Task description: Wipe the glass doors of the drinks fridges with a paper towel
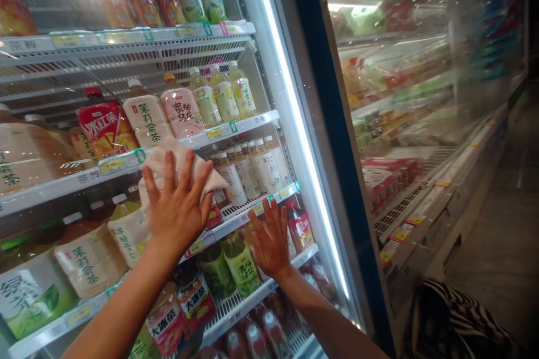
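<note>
With its fingers spread over a pale pink cloth (pixel 158 160), my left hand (pixel 177 202) holds the cloth flat against the glass of a drinks fridge. The cloth sticks out past the fingertips and beside the thumb. Lower and to the right, my right hand (pixel 269 238) is open, fingers apart and palm toward the same glass, with nothing in it. I cannot tell whether that palm touches the glass. Behind the cloth, part of the shelf edge and some bottles are hidden.
Shelves behind the glass carry bottled teas, including a pink-labelled bottle (pixel 182 106) and green tea bottles (pixel 242 266). A bright light strip (pixel 301 118) runs along the dark blue frame (pixel 337 140). Another chilled display (pixel 396 179) stands right, with black-and-white striped fabric (pixel 458 314) below.
</note>
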`<state>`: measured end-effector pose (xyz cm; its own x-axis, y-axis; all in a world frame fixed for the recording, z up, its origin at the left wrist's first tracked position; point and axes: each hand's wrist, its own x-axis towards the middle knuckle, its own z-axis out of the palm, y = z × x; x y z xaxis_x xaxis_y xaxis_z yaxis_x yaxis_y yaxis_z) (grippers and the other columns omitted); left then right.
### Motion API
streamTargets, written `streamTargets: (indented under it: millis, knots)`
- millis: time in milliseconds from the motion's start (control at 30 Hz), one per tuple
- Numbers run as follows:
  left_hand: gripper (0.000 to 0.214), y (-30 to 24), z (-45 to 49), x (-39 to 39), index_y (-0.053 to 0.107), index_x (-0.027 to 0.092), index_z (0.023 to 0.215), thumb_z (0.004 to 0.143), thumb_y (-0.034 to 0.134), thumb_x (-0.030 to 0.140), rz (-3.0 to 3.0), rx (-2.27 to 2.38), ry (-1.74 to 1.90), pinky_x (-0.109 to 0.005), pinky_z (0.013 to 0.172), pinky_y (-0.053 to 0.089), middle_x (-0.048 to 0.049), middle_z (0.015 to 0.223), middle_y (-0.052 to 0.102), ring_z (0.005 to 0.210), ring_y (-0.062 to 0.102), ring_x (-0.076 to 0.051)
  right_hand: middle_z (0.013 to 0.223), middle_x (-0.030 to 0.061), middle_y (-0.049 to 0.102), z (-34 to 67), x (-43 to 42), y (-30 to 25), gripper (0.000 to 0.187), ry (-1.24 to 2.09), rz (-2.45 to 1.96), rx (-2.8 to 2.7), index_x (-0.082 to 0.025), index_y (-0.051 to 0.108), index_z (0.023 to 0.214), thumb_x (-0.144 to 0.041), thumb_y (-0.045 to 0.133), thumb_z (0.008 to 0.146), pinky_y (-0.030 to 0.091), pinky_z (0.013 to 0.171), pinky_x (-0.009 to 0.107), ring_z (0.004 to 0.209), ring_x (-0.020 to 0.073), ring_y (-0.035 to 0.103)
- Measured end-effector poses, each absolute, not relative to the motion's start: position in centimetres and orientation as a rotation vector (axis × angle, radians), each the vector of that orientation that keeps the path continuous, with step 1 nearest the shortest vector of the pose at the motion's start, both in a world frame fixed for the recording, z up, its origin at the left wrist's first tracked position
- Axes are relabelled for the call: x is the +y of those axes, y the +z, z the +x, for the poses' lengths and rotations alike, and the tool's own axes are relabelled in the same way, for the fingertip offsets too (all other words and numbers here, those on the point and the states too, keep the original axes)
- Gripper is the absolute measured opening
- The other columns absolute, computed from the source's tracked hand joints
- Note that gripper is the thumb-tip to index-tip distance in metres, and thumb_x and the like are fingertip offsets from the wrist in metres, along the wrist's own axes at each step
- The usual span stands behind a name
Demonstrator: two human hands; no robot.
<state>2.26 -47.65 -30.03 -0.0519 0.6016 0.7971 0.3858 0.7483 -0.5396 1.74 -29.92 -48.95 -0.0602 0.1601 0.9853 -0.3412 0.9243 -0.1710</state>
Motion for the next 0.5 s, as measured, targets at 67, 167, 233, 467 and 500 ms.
streamTargets:
  millis: [67,167,233,467,500]
  knots:
    - [0.072,-33.3,2.5,-48.2,0.031,0.032,0.158,0.093,0.058,0.046,-0.875,-1.673,0.273,-0.067,0.125,-0.007,-0.004,0.171,0.015,0.159,-0.001,-0.035,0.173,0.0076,0.012,1.7,-29.9,-49.0,0.064,0.407,0.141,-1.579,-0.031,0.028,0.161,-0.018,0.042,0.1,0.013,0.124,0.072,0.158,0.0369,0.012]
    - [0.067,-40.1,2.9,-50.4,0.036,0.031,0.156,0.094,0.056,0.046,-1.101,-1.637,0.44,-0.063,0.128,-0.003,-0.0017,0.168,0.027,0.159,0.005,-0.032,0.173,0.0071,0.011,1.7,-29.9,-49.0,0.065,0.401,0.134,-1.576,-0.032,0.027,0.161,-0.018,0.043,0.1,0.015,0.124,0.071,0.158,0.0368,0.012]
    - [0.064,-41.0,3.1,-51.5,0.038,0.033,0.155,0.094,0.054,0.047,-1.159,-1.627,0.485,-0.06,0.129,-0.002,0.0002,0.166,0.032,0.159,0.007,-0.029,0.173,0.0064,0.011,1.8,-29.9,-49.0,0.066,0.401,0.131,-1.577,-0.033,0.026,0.162,-0.018,0.043,0.1,0.015,0.124,0.071,0.158,0.0365,0.012]
    - [0.07,-33.5,3.2,-53.0,0.028,0.037,0.158,0.094,0.057,0.044,-0.792,-1.737,0.206,-0.068,0.125,-0.005,-0.0029,0.17,0.018,0.159,0.001,-0.033,0.173,0.0033,0.009,2.0,-30.0,-49.2,0.068,0.401,0.124,-1.602,-0.036,0.022,0.162,-0.017,0.043,0.1,0.014,0.124,0.072,0.159,0.0353,0.007]
    - [0.071,-35.2,3.4,-53.7,0.028,0.036,0.158,0.094,0.058,0.044,-0.8,-1.737,0.207,-0.069,0.125,-0.005,-0.0033,0.17,0.018,0.159,0.001,-0.034,0.173,0.0033,0.008,2.1,-30.1,-49.2,0.069,0.402,0.118,-1.608,-0.036,0.021,0.162,-0.016,0.043,0.1,0.014,0.124,0.072,0.159,0.0352,0.007]
